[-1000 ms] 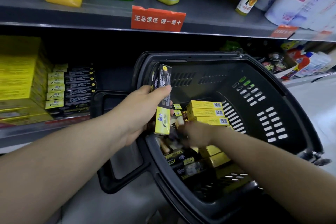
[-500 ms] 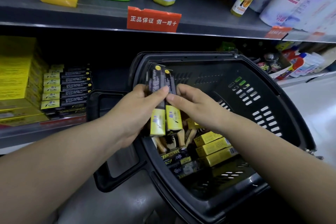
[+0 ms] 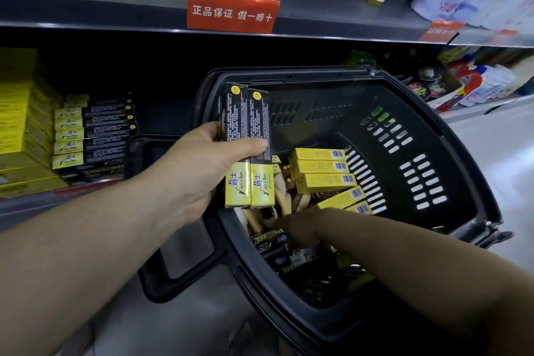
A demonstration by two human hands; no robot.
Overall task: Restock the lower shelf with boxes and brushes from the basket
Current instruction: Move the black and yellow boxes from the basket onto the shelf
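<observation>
I'm looking down into the black basket (image 3: 450, 170), tipped toward the lower shelf (image 3: 26, 205). Inside, a stack of yellow boxes (image 3: 319, 169) sits toward the far side, barcodes facing right, with two more leaning below them. Wooden brushes (image 3: 281, 196) lie in the middle of the heap, and black-and-yellow boxes (image 3: 270, 241) lie along the near wall.

My left hand (image 3: 202, 170) holds two black-and-yellow boxes (image 3: 248, 150) upright, side by side, over the basket's left rim; thumb across their fronts, fingers curled behind, a firm grip clamped on the pair. My right hand (image 3: 300, 230) is down among the goods near the flat boxes. It's blurred, and I cannot tell whether that grip is apart or closed on anything.

On the lower shelf, a row of matching black-and-yellow boxes (image 3: 92, 133) is stacked flat near the front edge, beside a taller pile of yellow cartons (image 3: 17, 113) at the left end. Between that row and the basket's folded handle (image 3: 150, 211) there's dark open shelf. The basket's far rim sits just under the upper shelf's edge, where a red tag (image 3: 232, 11) hangs.
</observation>
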